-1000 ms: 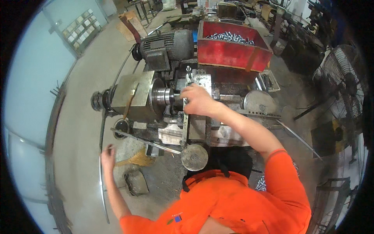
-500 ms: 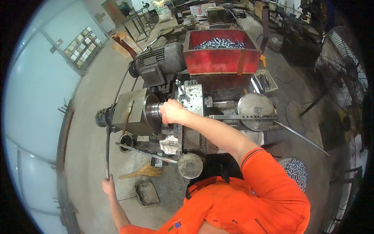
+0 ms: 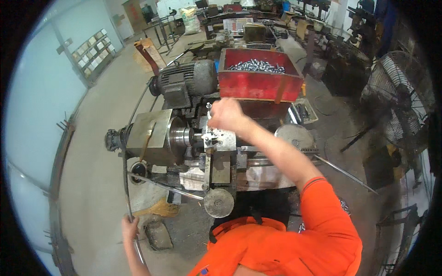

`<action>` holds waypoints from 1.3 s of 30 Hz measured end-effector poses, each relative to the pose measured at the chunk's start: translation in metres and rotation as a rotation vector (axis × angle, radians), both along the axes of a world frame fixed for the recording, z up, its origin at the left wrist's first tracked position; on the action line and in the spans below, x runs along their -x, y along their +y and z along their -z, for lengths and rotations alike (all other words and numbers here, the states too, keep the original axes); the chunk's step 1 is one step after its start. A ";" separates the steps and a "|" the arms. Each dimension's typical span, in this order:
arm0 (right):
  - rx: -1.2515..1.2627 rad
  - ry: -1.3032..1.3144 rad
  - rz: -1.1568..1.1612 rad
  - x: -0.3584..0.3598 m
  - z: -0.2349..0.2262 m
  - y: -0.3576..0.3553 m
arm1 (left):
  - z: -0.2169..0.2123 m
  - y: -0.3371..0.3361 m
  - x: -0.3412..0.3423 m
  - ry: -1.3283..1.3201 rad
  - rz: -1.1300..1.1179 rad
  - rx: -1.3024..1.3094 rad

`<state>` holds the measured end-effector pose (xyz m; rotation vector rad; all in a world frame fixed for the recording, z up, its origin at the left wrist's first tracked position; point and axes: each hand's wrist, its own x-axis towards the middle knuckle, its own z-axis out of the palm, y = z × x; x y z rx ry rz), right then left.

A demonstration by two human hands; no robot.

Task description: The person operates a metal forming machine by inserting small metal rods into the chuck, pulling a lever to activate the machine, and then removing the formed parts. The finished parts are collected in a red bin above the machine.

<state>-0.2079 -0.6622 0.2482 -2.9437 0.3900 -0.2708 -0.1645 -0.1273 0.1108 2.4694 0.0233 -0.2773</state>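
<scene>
Low on the left, my left hand (image 3: 130, 227) is wrapped round a long metal lever (image 3: 125, 184) that comes down past the lathe headstock (image 3: 149, 133). My right hand (image 3: 225, 115) is closed above the cross slide (image 3: 225, 141), near an upright bolt on it. Whether anything is in its fingers is hidden. Just left of that hand, the round steel chuck (image 3: 179, 137) faces a small shiny metal fitting (image 3: 208, 137) on the slide. A brush (image 3: 148, 140) lies across the headstock.
Behind the slide stands a red bin (image 3: 258, 86) of small metal parts, beside an electric motor (image 3: 184, 83). Two round handwheels (image 3: 218, 203) with rods project toward me. A fan (image 3: 396, 96) stands at right; a broom (image 3: 161, 208) and dustpan (image 3: 157, 235) lie below left.
My right hand has left the chuck and moved right and up over the cross slide, uncovering the chuck's front. My left hand stays on the lever, now gripping with more of it below. The view has shifted.
</scene>
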 end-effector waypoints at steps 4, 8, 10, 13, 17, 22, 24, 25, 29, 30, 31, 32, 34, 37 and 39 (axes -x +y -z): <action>0.214 -0.662 0.118 0.027 -0.022 -0.072 | 0.012 -0.009 -0.059 0.022 0.143 0.266; -0.080 -0.700 -0.092 0.098 -0.012 -0.093 | 0.046 -0.002 -0.090 0.048 0.143 0.527; -0.220 -0.566 -0.035 0.160 0.011 -0.090 | 0.061 0.014 -0.092 0.029 0.051 0.533; -0.368 -0.429 0.268 0.276 0.078 -0.109 | 0.055 0.009 -0.095 0.112 0.011 0.614; -0.248 -0.097 0.880 0.444 0.185 -0.113 | 0.068 0.029 -0.101 0.143 -0.063 0.583; -0.299 0.361 1.059 0.571 0.305 -0.058 | 0.072 0.030 -0.127 0.274 -0.090 0.509; -0.285 0.367 0.894 0.571 0.326 -0.041 | 0.071 0.041 -0.135 0.347 -0.098 0.510; -0.297 0.368 0.857 0.560 0.324 -0.035 | 0.068 0.053 -0.139 0.408 -0.087 0.541; -0.326 0.751 0.721 0.530 0.307 -0.040 | 0.076 0.060 -0.140 0.359 0.114 0.562; -0.310 0.804 0.708 0.525 0.305 -0.042 | 0.075 0.062 -0.146 0.353 -0.044 0.634; -0.291 0.856 0.684 0.521 0.306 -0.046 | 0.076 0.066 -0.152 0.340 -0.211 0.705; -0.261 0.852 0.646 0.521 0.314 -0.048 | 0.077 0.075 -0.154 0.326 -0.377 0.776; -0.181 0.860 0.616 0.530 0.326 -0.048 | 0.082 0.056 -0.142 0.194 -0.135 0.475; -0.119 0.979 0.601 0.515 0.314 -0.046 | 0.073 0.053 -0.132 0.246 -0.140 0.587; -0.168 1.056 0.643 0.498 0.300 -0.044 | 0.066 0.048 -0.127 0.264 -0.172 0.669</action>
